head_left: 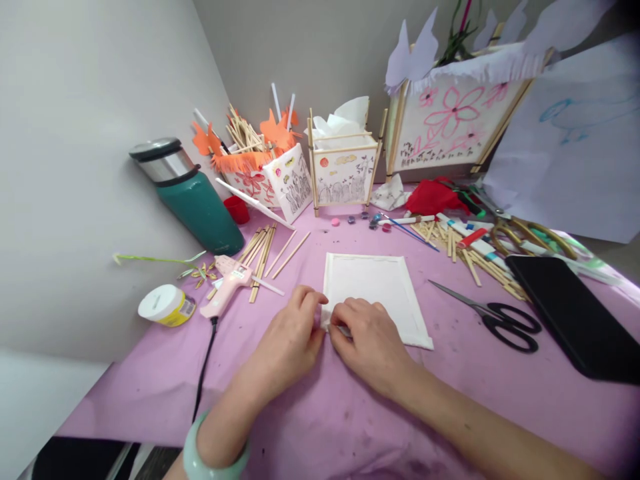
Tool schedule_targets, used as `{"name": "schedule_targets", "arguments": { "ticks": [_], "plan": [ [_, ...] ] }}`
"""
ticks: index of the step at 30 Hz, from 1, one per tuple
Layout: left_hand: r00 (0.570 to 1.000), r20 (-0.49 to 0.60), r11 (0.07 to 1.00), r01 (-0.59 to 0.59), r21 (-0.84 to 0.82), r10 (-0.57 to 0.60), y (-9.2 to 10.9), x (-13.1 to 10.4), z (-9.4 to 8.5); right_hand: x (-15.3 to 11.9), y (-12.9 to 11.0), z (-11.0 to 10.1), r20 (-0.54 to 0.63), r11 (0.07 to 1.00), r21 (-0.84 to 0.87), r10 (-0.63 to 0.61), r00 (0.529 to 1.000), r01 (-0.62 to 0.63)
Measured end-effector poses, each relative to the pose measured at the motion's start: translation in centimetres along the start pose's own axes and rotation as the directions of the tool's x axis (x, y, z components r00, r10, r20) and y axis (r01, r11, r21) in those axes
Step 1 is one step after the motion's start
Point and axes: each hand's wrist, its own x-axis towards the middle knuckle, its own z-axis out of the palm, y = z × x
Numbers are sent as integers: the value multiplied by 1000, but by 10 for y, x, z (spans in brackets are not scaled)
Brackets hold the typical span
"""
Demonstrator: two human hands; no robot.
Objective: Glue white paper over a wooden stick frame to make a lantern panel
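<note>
A flat white panel with raised, folded-over edges lies on the purple table cover. My left hand is closed at the panel's lower left corner, thumb and forefinger pinching its edge. Right beside it, my right hand rests over the lower edge with its fingers curled down on the same corner. Between the hands, the corner itself is mostly hidden by fingers. To the left lies a pink hot glue gun with a glue stick in its end. Black-handled scissors lie to the right of the panel, slightly spread.
A teal bottle and a white-lidded jar stand at left. Decorated boxes, including a stick-framed one, line the wall. Wooden sticks lie near the glue gun. A black phone-like slab lies at right.
</note>
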Motion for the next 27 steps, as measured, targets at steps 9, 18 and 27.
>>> {"name": "schedule_targets", "arguments": {
  "ticks": [9, 18, 27],
  "plan": [
    [987, 81, 986, 148, -80, -141, -4, 12, -5, 7, -4, -8, 85, 998, -18, 68, 994, -67],
    [938, 220, 963, 270, 15, -266, -4, 37, -10, 13, -7, -19, 135, 984, -76, 173, 976, -164],
    [810, 433, 902, 431, 19, -396, -2, 51, -20, 20, 11, -23, 176, 989, 98, 96, 980, -114]
  ]
}}
